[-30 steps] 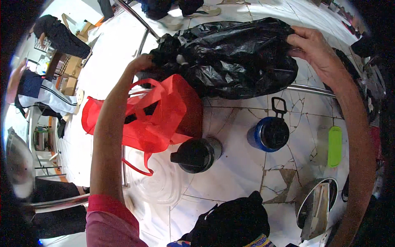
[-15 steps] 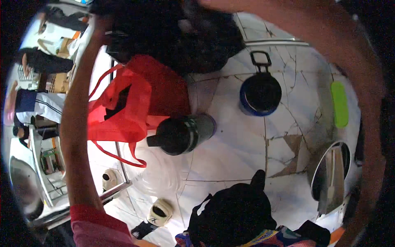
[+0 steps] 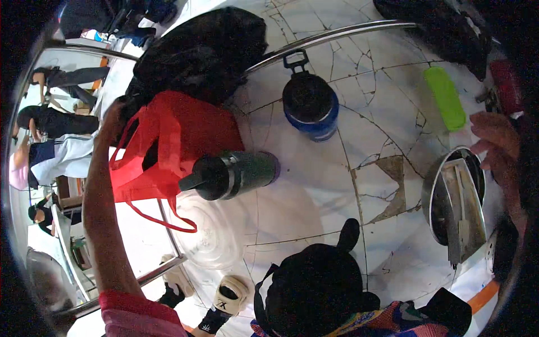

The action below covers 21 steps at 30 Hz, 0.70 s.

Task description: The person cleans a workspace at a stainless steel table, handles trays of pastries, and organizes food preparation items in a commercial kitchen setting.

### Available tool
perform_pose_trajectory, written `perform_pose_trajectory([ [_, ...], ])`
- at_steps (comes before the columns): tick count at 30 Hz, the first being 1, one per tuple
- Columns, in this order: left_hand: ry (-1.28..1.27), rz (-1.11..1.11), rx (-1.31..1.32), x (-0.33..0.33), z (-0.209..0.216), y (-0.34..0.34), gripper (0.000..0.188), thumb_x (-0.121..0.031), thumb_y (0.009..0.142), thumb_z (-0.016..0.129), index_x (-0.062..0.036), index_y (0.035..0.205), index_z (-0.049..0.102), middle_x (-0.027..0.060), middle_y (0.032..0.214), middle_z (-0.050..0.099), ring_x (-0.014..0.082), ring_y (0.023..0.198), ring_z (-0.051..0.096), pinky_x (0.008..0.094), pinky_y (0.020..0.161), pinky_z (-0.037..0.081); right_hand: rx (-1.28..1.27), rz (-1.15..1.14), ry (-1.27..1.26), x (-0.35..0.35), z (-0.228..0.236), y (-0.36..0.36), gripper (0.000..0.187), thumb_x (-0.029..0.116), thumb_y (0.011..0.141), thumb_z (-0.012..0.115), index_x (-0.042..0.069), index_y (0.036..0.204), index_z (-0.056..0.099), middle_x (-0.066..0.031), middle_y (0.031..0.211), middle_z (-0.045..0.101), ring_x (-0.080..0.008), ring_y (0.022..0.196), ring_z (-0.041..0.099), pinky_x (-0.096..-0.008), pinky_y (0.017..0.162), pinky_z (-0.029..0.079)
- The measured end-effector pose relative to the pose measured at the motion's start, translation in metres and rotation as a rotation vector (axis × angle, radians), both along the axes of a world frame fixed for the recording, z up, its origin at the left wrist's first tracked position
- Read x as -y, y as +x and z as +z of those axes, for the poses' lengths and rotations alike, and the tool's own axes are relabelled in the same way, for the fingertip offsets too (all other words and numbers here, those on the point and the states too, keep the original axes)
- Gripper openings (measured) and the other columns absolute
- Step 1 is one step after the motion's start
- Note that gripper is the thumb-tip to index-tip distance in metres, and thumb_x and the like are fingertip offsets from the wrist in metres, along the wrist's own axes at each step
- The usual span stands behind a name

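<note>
My left hand [image 3: 115, 112] is closed at the near left edge of a crumpled black bag [image 3: 208, 50]; its fingers are partly lost against the dark fabric. Just in front of that bag slumps a red cloth tote bag [image 3: 202, 123], its straps hanging over the table edge. At the far right, my right hand [image 3: 497, 140] holds nothing, its fingers apart, close to a bright green oblong case [image 3: 445, 98] and above a round metal pan [image 3: 435, 208] with a grey rectangular holder [image 3: 463, 219] in it.
A dark tumbler [image 3: 241, 174] lies beside the red tote, near a clear round lid [image 3: 210, 236]. A blue bottle with black cap [image 3: 311, 106] stands mid-table. A black cap-like item [image 3: 314, 286] is at the front. Several people [image 3: 62, 121] are beyond the metal-edged table's left side.
The black bag has come down behind the red tote. My right hand has left the bag's side and moved to the far right; my left hand stays by the bag.
</note>
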<state>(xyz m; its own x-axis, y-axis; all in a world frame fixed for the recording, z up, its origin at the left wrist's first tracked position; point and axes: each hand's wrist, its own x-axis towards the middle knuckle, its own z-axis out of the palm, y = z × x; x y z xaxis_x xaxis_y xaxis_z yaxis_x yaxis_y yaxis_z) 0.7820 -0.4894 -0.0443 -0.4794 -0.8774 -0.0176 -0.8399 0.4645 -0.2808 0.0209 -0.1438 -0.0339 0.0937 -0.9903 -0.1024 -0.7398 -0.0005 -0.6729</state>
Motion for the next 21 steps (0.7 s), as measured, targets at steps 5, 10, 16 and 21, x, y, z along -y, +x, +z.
perform_pose_trajectory([
  [5,0.391,0.41,0.117,0.027,0.017,-0.138,0.057,-0.051,0.07,0.063,-0.0009,0.096,0.064,0.0193,0.093,0.063,0.0312,0.08,0.062,0.0388,0.074,0.048,0.02,-0.027,0.075,-0.061,0.022,0.022,0.028,0.014,0.083,0.052,0.003,0.108,0.055,-0.0132,0.108,0.056,-0.0199,0.078,0.06,-0.0285,0.063,0.05],
  [10,0.416,0.372,0.116,0.025,-0.027,-0.287,0.099,-0.078,0.058,0.056,0.0037,0.113,0.057,0.0221,0.11,0.058,0.0299,0.098,0.059,0.0394,0.086,0.046,0.037,-0.112,0.16,-0.115,0.034,0.033,0.024,0.007,0.08,0.053,0.0,0.103,0.056,-0.0152,0.098,0.059,-0.0203,0.074,0.06,-0.0302,0.064,0.05],
  [16,0.083,0.437,0.184,0.045,-0.12,-0.308,0.067,-0.055,0.07,0.059,-0.0055,0.115,0.057,0.0222,0.116,0.055,0.0327,0.11,0.053,0.0412,0.093,0.042,0.116,-0.166,0.2,-0.145,0.023,0.04,0.02,0.0,0.077,0.051,0.0,0.096,0.06,-0.0172,0.099,0.059,-0.0227,0.077,0.061,-0.0311,0.065,0.05],
  [21,0.075,0.347,-0.057,0.082,-0.087,-0.187,0.044,-0.036,0.077,0.057,-0.0051,0.108,0.06,0.0214,0.103,0.061,0.0326,0.099,0.059,0.0399,0.086,0.045,0.184,-0.477,0.283,-0.172,0.033,0.027,0.021,0.0,0.076,0.053,0.0,0.095,0.062,-0.0179,0.1,0.059,-0.0222,0.078,0.061,-0.0296,0.066,0.05],
])
